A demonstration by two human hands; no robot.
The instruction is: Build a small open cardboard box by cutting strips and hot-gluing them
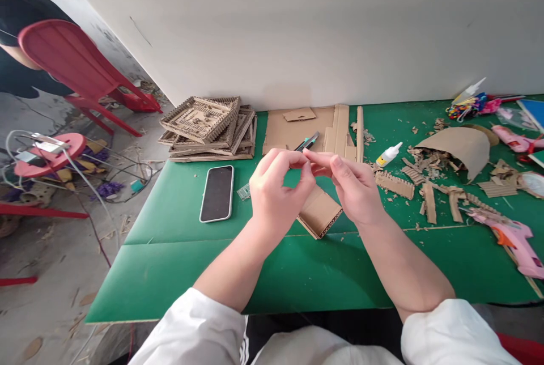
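My left hand (276,192) and my right hand (355,189) are raised close together over the middle of the table. Left thumb and forefinger curl into a ring, their tips almost meeting. On the right, the thumb presses against the fingers, which reach toward the left fingertips. Anything pinched there is too small or hidden to name. Below them lies a folded cardboard piece (322,213) with raised edges, partly covered by the hands. Just beyond is a utility knife (309,141) with a black and teal handle, resting by a flat cardboard sheet (278,130).
At the left are stacked cardboard trays (199,121) and a phone (216,194). Rightward lie a glue bottle (389,155), cardboard scraps (429,203), a curved cardboard piece (457,147) and a pink glue gun (516,243). A person sits on a red chair (70,50) beyond the table.
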